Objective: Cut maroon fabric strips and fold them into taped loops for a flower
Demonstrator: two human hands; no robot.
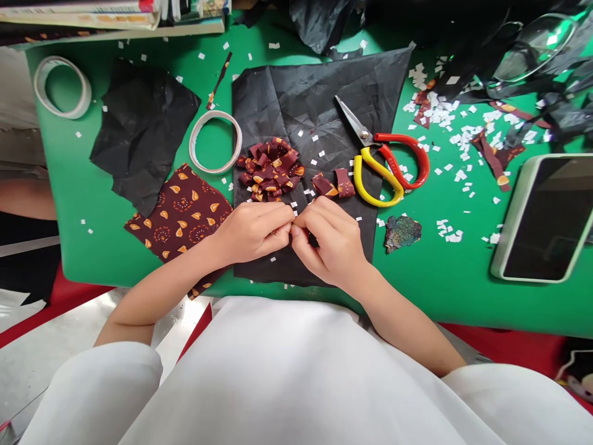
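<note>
My left hand [252, 232] and my right hand [331, 238] meet fingertip to fingertip over a black sheet [319, 105] on the green table [83, 198]. Both are pinched closed on something tiny that the fingers hide. Just beyond them lies a rosette of folded maroon patterned fabric loops [271, 170], with two loose folded loops [333, 184] to its right. A flat piece of the same maroon fabric [180, 213] lies beside my left wrist. Scissors with red and yellow handles [386, 167] rest on the black sheet's right edge.
Two rings of white tape [215, 142] [62, 86] lie on the left, with a crumpled black sheet [141, 130] between them. A phone [544, 216] sits at right. White paper bits [445, 117] and fabric scraps litter the table. Books [111, 15] stand at back.
</note>
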